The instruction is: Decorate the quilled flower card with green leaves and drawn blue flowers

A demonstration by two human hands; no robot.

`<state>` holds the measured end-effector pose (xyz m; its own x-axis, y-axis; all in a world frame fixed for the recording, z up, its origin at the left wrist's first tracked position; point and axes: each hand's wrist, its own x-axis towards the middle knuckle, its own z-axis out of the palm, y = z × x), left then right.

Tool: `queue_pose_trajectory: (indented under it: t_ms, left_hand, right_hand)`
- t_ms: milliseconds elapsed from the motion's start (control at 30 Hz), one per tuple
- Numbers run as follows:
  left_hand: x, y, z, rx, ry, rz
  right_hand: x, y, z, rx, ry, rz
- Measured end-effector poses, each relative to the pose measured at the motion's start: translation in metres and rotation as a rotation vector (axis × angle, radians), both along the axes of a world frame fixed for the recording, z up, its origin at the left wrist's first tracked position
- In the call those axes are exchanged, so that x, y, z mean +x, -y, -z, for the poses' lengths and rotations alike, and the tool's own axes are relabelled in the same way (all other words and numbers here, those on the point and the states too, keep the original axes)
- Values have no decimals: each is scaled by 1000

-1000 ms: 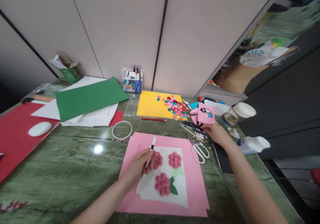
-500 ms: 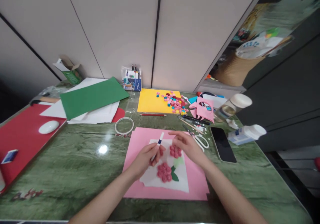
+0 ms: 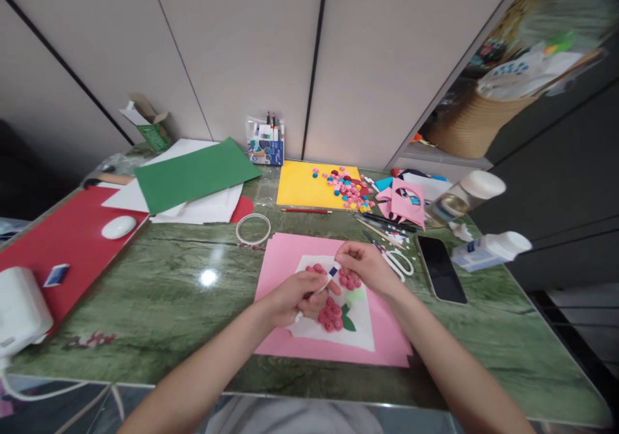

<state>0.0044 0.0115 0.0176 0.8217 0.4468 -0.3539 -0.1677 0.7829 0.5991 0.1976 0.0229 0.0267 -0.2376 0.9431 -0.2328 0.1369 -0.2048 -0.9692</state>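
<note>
My left hand (image 3: 297,295) is closed around a white marker pen (image 3: 333,271) with a dark blue band. The fingers of my right hand (image 3: 365,265) pinch the pen's white upper end. Both hands are above a white sheet (image 3: 355,338) lying on pink paper (image 3: 279,260). On the white sheet are clusters of pink rolled-paper flowers (image 3: 330,315), partly hidden by my hands. Two dark green leaves (image 3: 347,320) sit beside the lower cluster, and a pale green patch (image 3: 356,297) shows above them.
White-handled scissors (image 3: 400,264), a phone (image 3: 441,269) and bottles (image 3: 491,251) are at the right. Behind lie a red pencil (image 3: 306,211) and yellow paper (image 3: 294,186) with many small paper rolls. A tape roll (image 3: 253,229) and green paper (image 3: 198,175) are to the left.
My right hand has come in to the pen's upper end and now pinches it. The pen has tilted further to the right. The camera view has shifted, showing a white charger at left.
</note>
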Motion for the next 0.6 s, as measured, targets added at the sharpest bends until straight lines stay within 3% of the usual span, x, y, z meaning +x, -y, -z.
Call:
queue_pose_trajectory:
  t_ms: [67, 200, 300, 400, 600]
  left_hand:
    - [-5, -1, 1, -55, 34, 46]
    - [-11, 3, 9, -92, 64, 62]
    - [-9, 4, 15, -80, 25, -59]
    - [-6, 2, 16, -35, -5, -122]
    - [-6, 0, 15, 12, -4, -158]
  right_hand:
    - [11, -11, -3, 37, -21, 60]
    - [50, -43, -5, 244, -49, 375]
    - [65, -56, 5, 204, 131, 282]
    - [57, -61, 19, 214, 170, 158]
    - [37, -75, 37, 499, 588, 98]
